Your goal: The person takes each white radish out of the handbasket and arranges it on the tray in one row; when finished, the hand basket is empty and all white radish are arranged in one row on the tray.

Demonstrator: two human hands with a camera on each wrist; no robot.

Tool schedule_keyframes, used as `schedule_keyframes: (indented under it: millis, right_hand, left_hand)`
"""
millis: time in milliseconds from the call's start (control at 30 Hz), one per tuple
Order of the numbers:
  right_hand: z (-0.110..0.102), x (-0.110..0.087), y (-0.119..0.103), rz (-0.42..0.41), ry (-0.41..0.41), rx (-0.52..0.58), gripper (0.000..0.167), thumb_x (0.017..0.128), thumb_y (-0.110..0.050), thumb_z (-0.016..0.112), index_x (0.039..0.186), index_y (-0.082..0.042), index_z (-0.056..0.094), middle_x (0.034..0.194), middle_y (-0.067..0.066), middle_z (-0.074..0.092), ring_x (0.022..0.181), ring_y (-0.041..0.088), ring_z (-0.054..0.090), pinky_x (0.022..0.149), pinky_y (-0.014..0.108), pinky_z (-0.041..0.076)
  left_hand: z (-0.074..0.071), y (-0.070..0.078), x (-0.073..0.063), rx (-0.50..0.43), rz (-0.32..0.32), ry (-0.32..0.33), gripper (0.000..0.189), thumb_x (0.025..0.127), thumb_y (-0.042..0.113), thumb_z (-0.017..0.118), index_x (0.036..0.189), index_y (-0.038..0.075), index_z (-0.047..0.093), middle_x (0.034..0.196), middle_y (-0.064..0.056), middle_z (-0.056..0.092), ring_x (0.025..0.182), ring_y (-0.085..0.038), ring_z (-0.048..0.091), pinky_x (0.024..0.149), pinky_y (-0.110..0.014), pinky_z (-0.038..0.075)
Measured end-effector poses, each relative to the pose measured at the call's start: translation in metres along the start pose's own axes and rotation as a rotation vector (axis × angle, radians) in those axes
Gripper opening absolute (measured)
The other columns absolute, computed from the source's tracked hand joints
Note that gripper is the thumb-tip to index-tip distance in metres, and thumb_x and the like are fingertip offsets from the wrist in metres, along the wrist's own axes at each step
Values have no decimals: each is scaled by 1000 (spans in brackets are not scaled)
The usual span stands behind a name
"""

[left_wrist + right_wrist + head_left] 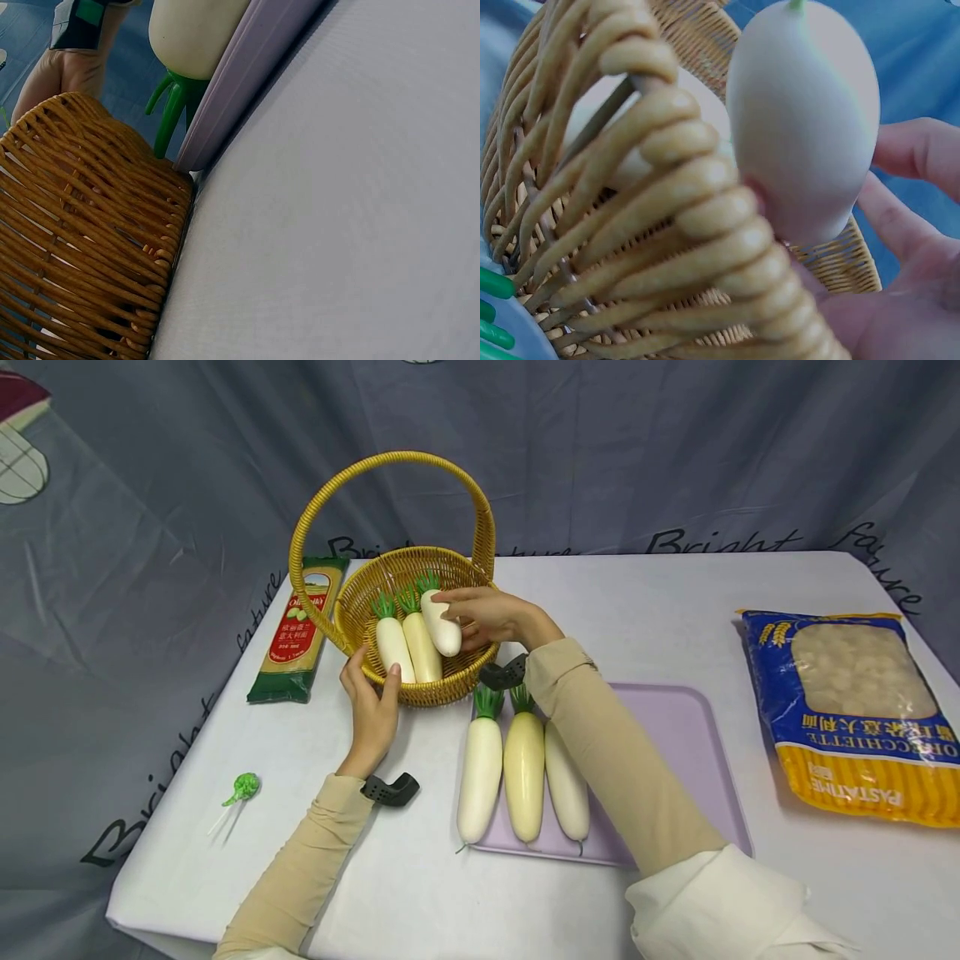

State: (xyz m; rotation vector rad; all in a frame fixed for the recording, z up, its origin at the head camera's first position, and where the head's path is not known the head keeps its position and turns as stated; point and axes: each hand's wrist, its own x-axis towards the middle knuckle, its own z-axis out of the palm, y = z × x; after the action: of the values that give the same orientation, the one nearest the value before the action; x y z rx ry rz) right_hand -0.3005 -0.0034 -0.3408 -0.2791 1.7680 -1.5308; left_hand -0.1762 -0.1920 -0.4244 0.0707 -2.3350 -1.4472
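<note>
"Left to right, what's on your feed?"
"I see a pasta packet (294,639), then the left hand (371,714), thumb and fingers spread against the wicker basket (431,695)."
"And the white radish (440,622)?"
"Within the basket's rim, right of two other radishes (422,647), pinched by the right hand (501,614). Next, three more radishes (523,777) on a lilac tray (675,727), then the orecchiette bag (862,718)."

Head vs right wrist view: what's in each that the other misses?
Head only: left hand against the basket, red-and-green packet, blue-and-yellow bag, green-topped stick, the bodies of three radishes on the lilac tray.

Right wrist only: the palm side of the right hand, gaps in the basket weave up close.

Both: right hand holding a white radish, another radish inside the basket.
</note>
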Motion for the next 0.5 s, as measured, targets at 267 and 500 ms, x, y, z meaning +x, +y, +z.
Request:
schedule_keyframes:
  millis: [267,500]
  right_hand:
    - [-9,-4,8,-147,-94,131,45,96,-13,40,139,-25,34,128,7,39,95,22,53,89,47,41]
    - [-14,-16,15,-248,-134,252,48,93,-10,41,139,-21,30,117,9,44,94,22,54,81,38,45]
  left_hand:
    - [0,1,0,-2,-6,-13,57,93,37,43,139,14,18,140,-14,13,135,-25,15,110,-46,14]
    - [-1,1,-2,-8,-14,-26,59,93,39,43,140,13,17,141,-13,11,136,-24,14,110,-48,13]
